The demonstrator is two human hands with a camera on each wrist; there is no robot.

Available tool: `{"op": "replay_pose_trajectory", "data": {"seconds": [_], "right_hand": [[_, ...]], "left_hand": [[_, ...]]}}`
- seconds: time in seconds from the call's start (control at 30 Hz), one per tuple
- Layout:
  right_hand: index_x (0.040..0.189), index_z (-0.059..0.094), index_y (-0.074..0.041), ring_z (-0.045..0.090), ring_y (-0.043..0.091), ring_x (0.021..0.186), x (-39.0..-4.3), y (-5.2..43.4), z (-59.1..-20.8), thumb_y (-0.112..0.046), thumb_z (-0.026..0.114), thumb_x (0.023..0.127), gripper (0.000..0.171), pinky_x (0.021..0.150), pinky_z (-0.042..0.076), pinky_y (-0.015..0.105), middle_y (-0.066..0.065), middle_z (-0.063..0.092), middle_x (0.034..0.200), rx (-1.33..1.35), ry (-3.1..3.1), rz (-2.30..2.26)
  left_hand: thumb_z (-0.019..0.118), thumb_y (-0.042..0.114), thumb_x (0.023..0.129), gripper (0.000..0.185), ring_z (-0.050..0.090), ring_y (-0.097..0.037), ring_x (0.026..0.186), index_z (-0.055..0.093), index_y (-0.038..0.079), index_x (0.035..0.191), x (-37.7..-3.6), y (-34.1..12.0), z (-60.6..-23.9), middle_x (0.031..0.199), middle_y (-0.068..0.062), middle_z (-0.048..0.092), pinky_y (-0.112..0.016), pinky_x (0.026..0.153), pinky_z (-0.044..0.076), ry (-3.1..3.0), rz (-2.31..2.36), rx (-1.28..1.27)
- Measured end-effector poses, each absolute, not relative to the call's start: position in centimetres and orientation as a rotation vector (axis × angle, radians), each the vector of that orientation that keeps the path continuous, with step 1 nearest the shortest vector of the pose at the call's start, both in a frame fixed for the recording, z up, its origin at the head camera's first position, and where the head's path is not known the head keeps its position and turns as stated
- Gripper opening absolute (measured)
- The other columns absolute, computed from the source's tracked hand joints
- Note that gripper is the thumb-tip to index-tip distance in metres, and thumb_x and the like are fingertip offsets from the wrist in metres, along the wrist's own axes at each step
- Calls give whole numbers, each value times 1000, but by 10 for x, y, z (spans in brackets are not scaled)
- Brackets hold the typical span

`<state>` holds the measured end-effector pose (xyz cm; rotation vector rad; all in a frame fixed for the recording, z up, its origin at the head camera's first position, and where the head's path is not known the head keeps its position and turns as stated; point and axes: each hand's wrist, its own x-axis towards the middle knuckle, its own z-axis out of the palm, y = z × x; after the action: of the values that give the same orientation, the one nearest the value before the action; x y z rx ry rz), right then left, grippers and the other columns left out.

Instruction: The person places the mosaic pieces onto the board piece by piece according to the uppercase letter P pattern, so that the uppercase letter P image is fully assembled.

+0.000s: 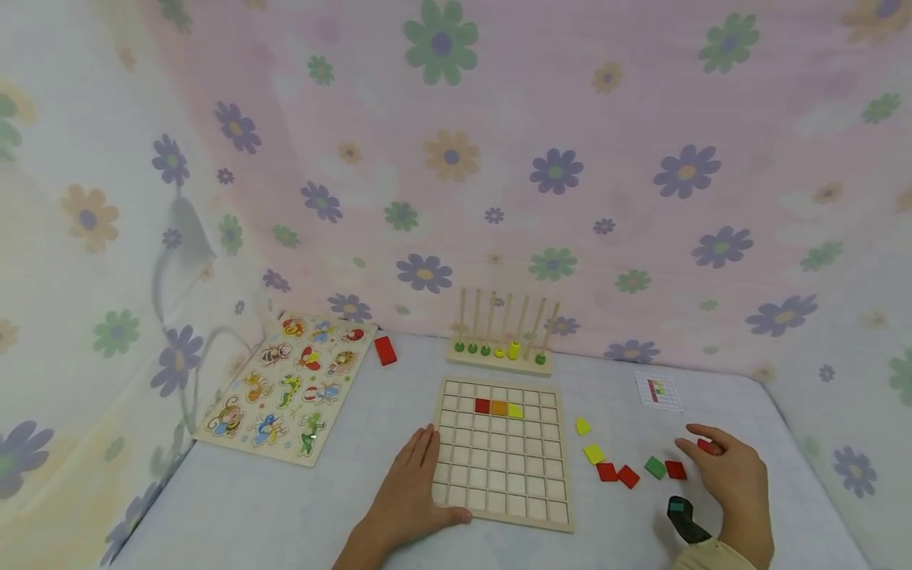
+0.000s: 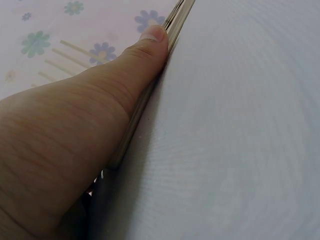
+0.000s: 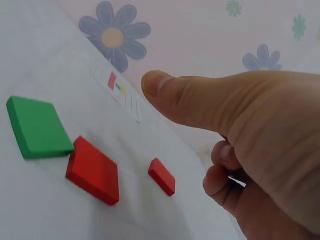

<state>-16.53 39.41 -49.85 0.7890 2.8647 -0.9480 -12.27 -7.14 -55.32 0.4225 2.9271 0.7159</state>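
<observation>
Our left hand (image 1: 413, 491) lies flat, steadying the grid board (image 1: 503, 451) at its 8 o'clock corner, while the right hand (image 1: 734, 475), fingers loosely curled, hovers over a red tile (image 1: 708, 446); a sloppy pinch could flick it off the table (image 1: 285, 507).
</observation>
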Motion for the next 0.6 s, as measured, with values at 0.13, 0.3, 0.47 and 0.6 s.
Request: {"op": "replay_pose_trajectory", "data": {"seconds": [0.13, 0.3, 0.47, 0.6], "right_hand": [[141, 56, -4, 43, 45, 111, -164, 399, -507, -38, 69, 97, 57, 83, 49, 51, 33, 51, 131, 878, 2854, -941], [145, 52, -3, 41, 50, 123, -162, 402, -514, -33, 68, 98, 58, 105, 42, 66, 37, 45, 142, 1004, 2795, -973], [148, 48, -2, 39, 51, 123, -163, 405, -520, -32, 67, 98, 61, 106, 43, 65, 38, 41, 142, 1097, 2750, -993], [149, 46, -1, 39, 49, 119, -163, 408, -525, -33, 66, 98, 64, 103, 44, 65, 37, 41, 139, 1125, 2739, -993]], "left_hand": [[63, 92, 66, 136, 19, -34, 158, 23, 4, 162, -123, -71, -552, 171, -14, 20, -51, 127, 28, 2921, 720, 424], [62, 92, 67, 136, 19, -34, 158, 22, 4, 162, -124, -72, -551, 171, -14, 20, -51, 127, 27, 2918, 712, 424], [62, 92, 67, 137, 19, -34, 158, 22, 3, 162, -123, -72, -550, 171, -15, 20, -51, 127, 27, 2918, 711, 427], [63, 92, 67, 136, 19, -35, 158, 22, 3, 162, -122, -71, -548, 171, -15, 20, -51, 127, 27, 2909, 727, 427]]}}
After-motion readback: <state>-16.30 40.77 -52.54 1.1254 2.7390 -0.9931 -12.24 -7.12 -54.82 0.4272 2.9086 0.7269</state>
